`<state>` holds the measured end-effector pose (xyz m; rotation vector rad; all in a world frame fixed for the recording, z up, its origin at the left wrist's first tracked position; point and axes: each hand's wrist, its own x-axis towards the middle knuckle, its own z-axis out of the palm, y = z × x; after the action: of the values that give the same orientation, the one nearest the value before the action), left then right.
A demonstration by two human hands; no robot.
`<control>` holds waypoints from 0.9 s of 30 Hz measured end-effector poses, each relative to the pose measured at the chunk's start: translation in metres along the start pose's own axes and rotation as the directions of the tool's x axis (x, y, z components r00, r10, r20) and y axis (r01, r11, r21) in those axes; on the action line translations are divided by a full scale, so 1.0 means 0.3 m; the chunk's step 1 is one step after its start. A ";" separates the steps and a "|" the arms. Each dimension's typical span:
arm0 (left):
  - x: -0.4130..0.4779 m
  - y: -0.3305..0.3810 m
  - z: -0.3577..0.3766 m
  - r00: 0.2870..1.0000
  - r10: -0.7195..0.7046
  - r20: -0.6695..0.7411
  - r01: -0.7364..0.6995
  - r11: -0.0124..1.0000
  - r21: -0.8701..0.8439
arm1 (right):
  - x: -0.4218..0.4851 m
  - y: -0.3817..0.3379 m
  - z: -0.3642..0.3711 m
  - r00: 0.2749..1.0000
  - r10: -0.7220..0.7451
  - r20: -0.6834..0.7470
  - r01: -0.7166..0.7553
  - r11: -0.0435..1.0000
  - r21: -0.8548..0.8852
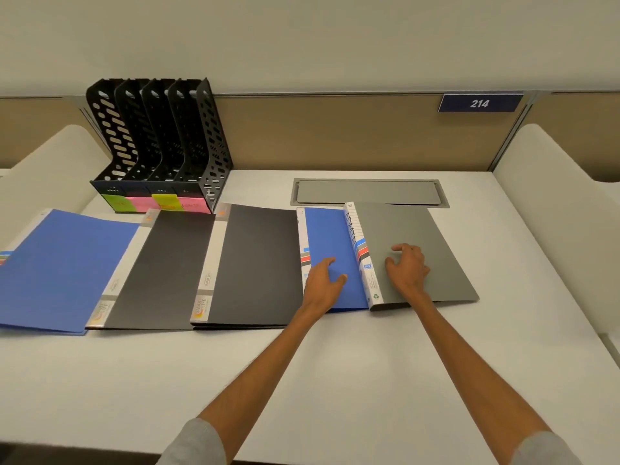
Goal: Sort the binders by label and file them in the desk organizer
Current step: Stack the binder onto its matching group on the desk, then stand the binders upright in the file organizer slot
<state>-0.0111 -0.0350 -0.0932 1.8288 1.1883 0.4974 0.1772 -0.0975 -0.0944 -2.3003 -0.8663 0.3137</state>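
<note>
Several flat binders lie in an overlapping row across the white desk. From the left: a blue binder, a black binder, a second black binder, a smaller blue binder and a grey binder on top of it. My left hand rests flat on the smaller blue binder, fingers spread. My right hand presses on the grey binder, fingers curled apart. A black desk organizer with several slots stands at the back left, with green, pink and yellow sticky labels on its front.
A grey cable hatch is set into the desk behind the grey binder. A tan partition closes the back, with a blue sign reading 214. White side panels stand left and right.
</note>
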 end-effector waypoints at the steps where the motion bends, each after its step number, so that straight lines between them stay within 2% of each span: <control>1: 0.000 -0.012 -0.027 1.000 -0.003 -0.026 0.002 1.000 -0.016 | -0.005 -0.028 0.020 1.000 -0.013 0.007 0.013 1.000 0.006; 7: 0.014 -0.098 -0.185 0.992 0.010 -0.127 -0.016 0.999 -0.044 | -0.051 -0.226 0.144 0.997 -0.071 -0.007 0.071 0.994 0.083; 14: 0.062 -0.230 -0.426 0.991 0.039 -0.131 -0.038 0.999 0.010 | -0.116 -0.457 0.302 0.986 -0.167 -0.011 0.166 0.971 0.169; 21: 0.107 -0.388 -0.665 0.988 0.042 -0.149 -0.039 0.999 0.021 | -0.183 -0.684 0.497 0.987 -0.155 0.028 0.151 0.980 0.128; 27: 0.126 -0.495 -0.819 0.987 0.052 -0.154 -0.049 0.999 0.020 | -0.256 -0.813 0.634 0.979 -0.191 0.066 0.178 0.970 0.166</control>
<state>-0.2470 0.1331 -0.0895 1.8650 1.2542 0.6707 -0.0839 0.0845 -0.0804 -2.0547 -1.0495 0.3823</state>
